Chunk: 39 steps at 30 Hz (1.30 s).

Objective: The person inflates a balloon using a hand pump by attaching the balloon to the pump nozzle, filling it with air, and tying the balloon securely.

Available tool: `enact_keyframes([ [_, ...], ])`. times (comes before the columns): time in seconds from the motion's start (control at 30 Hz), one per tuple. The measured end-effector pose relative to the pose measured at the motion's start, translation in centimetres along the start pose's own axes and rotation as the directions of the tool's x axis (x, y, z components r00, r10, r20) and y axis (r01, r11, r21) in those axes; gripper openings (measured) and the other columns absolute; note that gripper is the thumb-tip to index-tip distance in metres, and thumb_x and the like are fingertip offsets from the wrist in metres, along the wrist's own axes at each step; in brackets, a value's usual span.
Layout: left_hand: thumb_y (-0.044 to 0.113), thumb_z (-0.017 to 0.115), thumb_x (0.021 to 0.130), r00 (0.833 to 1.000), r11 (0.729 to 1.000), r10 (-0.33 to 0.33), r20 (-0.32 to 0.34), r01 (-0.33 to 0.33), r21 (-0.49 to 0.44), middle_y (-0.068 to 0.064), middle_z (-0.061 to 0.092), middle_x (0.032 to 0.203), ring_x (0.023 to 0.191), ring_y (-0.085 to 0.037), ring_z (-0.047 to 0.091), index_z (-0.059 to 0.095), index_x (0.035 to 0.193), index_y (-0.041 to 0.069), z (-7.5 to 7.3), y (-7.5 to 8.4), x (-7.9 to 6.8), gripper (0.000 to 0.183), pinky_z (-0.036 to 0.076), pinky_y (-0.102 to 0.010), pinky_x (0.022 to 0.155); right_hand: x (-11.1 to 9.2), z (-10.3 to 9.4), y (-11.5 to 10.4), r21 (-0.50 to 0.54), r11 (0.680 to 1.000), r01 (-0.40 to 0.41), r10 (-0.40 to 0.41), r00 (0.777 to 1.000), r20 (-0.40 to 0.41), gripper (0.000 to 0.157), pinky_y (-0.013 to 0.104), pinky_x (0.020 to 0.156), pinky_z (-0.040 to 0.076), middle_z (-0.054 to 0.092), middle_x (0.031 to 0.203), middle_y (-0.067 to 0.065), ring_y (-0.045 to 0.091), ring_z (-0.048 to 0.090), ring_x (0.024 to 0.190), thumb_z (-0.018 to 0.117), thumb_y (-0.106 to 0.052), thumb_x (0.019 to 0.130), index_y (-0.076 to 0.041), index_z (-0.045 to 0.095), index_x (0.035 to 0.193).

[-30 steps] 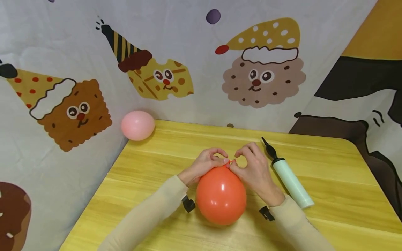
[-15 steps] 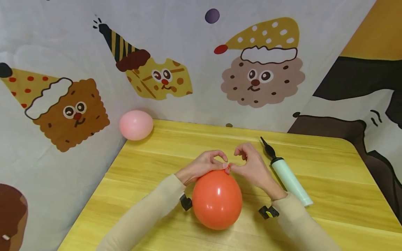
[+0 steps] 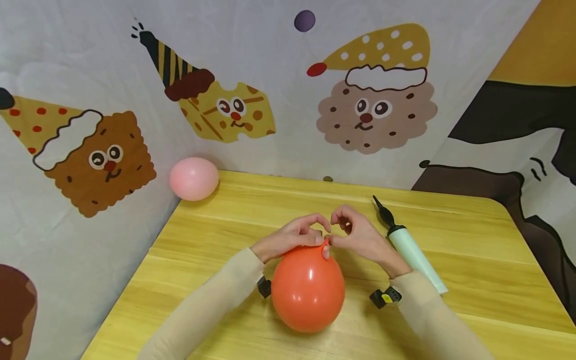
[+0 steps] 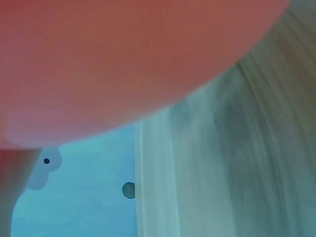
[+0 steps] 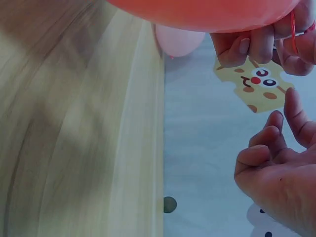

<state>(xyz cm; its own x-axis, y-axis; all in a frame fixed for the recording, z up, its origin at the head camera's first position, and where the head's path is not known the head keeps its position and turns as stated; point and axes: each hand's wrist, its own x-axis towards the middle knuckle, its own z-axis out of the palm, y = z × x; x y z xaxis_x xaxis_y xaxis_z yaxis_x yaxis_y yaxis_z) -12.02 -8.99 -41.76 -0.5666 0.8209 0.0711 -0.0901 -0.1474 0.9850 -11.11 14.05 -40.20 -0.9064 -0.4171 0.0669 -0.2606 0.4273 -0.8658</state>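
A round orange-red balloon (image 3: 308,290) hangs under my two hands, its narrow neck uppermost. My left hand (image 3: 292,237) holds the neck; in the right wrist view a thin red strand of the neck (image 5: 294,32) loops round its curled fingers. My right hand (image 3: 362,240) comes from the other side with its thumb tip at the neck and index finger arched above. In the right wrist view the right hand (image 5: 279,170) shows several curved fingers, its thumb out of sight. The balloon (image 4: 123,59) covers most of the upper left wrist view and hides the left fingers.
A pink balloon (image 3: 194,179) sits at the table's back left corner. To the right of my right hand lies a mint-green hand pump (image 3: 416,257) with a black nozzle. A cartoon-printed cloth (image 3: 288,115) stands behind the wooden table (image 3: 243,210).
The orange-red balloon has shifted slightly left and nearer to me. Its neck now shows stretched around a fingertip, and both index fingers arch closer together. The pump and pink balloon stay put.
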Motion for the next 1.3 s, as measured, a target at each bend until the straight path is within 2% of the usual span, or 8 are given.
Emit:
enact_keyframes([
  [0.17, 0.01, 0.058, 0.1, 1.0, 0.999, 0.02, 0.012, -0.02, 0.03, 0.001, 0.067, 0.081, 0.085, -0.015, 0.063, 0.047, 0.128, 0.004, 0.2, -0.2, -0.3, 0.031, 0.053, -0.039, 0.096, 0.0, 0.3, 0.0, 0.01, 1.0, -0.006, 0.006, 1.0, 0.022, 0.031, 0.033, 0.069, 0.04, 0.049, 0.095, 0.008, 0.026, 0.046, 0.088, 0.081, -0.019, 0.085, -0.013, 0.058, 0.105],
  [0.23, 0.007, 0.058, 0.101, 1.0, 0.998, 0.028, -0.003, -0.028, 0.057, 0.002, 0.068, 0.083, 0.087, -0.015, 0.063, 0.046, 0.13, 0.002, 0.3, -0.4, -0.4, 0.031, 0.053, -0.04, 0.096, 0.0, 0.5, 0.0, 0.017, 1.0, 0.004, -0.004, 1.0, 0.02, 0.029, 0.034, 0.071, 0.04, 0.05, 0.095, 0.008, 0.027, 0.046, 0.089, 0.08, -0.017, 0.085, -0.012, 0.058, 0.104],
  [0.37, 0.006, 0.053, 0.104, 0.995, 0.992, 0.047, -0.089, -0.036, 0.122, 0.001, 0.069, 0.088, 0.092, -0.017, 0.064, 0.046, 0.132, 0.0, 0.2, -0.6, -0.4, 0.029, 0.054, -0.038, 0.094, -0.2, 0.7, 0.1, 0.024, 0.999, 0.032, -0.032, 0.999, -0.018, 0.024, 0.034, 0.072, 0.041, 0.055, 0.095, 0.008, 0.026, 0.048, 0.09, 0.078, -0.012, 0.084, -0.012, 0.061, 0.101],
  [0.63, 0.007, 0.053, 0.107, 0.967, 0.985, 0.076, -0.244, -0.035, 0.169, -0.002, 0.073, 0.096, 0.094, -0.015, 0.068, 0.05, 0.128, 0.0, 0.4, -1.1, 0.3, 0.022, 0.054, -0.038, 0.098, -0.5, 1.3, -0.2, -0.041, 0.997, 0.068, -0.073, 0.986, -0.148, 0.011, 0.029, 0.064, 0.041, 0.06, 0.082, 0.0, 0.022, 0.051, 0.076, 0.073, -0.007, 0.085, -0.015, 0.066, 0.087],
  [0.83, 0.01, 0.061, 0.105, 0.943, 0.972, 0.04, -0.331, 0.039, 0.23, -0.012, 0.077, 0.105, 0.097, -0.017, 0.072, 0.061, 0.12, 0.002, 0.3, -1.1, 0.5, 0.017, 0.06, -0.038, 0.086, -0.8, 1.6, -0.8, -0.07, 0.996, 0.047, -0.06, 0.98, -0.192, 0.018, 0.027, 0.059, 0.041, 0.06, 0.079, -0.001, 0.021, 0.05, 0.072, 0.08, -0.005, 0.083, -0.016, 0.066, 0.082],
  [1.0, 0.013, 0.068, 0.101, 0.899, 0.954, 0.026, -0.437, 0.108, 0.279, -0.011, 0.078, 0.104, 0.095, -0.018, 0.074, 0.071, 0.113, 0.005, 0.8, -0.8, 0.9, 0.015, 0.061, -0.036, 0.082, -0.9, 1.6, -1.0, -0.122, 0.992, 0.041, -0.067, 0.974, -0.218, 0.018, 0.027, 0.057, 0.041, 0.061, 0.081, -0.001, 0.019, 0.05, 0.072, 0.079, -0.003, 0.083, -0.015, 0.066, 0.081],
  [1.23, 0.008, 0.071, 0.098, 0.8, 0.903, 0.142, -0.583, 0.138, 0.408, -0.002, 0.078, 0.096, 0.084, -0.012, 0.072, 0.078, 0.105, 0.009, 2.0, -0.8, 1.7, 0.01, 0.06, -0.03, 0.073, -0.6, 2.0, -1.1, -0.172, 0.985, -0.009, -0.039, 0.96, -0.277, 0.015, 0.028, 0.055, 0.047, 0.065, 0.08, 0.0, 0.019, 0.053, 0.07, 0.075, -0.003, 0.081, -0.014, 0.066, 0.079],
  [1.3, 0.008, 0.071, 0.098, 0.779, 0.897, 0.166, -0.604, 0.135, 0.421, -0.002, 0.079, 0.094, 0.084, -0.013, 0.072, 0.078, 0.105, 0.009, 2.3, -0.8, 1.8, 0.01, 0.061, -0.03, 0.073, -0.6, 2.1, -1.1, -0.167, 0.986, -0.027, -0.024, 0.955, -0.294, 0.012, 0.028, 0.057, 0.047, 0.066, 0.079, 0.001, 0.02, 0.054, 0.07, 0.075, -0.003, 0.081, -0.013, 0.067, 0.08],
])
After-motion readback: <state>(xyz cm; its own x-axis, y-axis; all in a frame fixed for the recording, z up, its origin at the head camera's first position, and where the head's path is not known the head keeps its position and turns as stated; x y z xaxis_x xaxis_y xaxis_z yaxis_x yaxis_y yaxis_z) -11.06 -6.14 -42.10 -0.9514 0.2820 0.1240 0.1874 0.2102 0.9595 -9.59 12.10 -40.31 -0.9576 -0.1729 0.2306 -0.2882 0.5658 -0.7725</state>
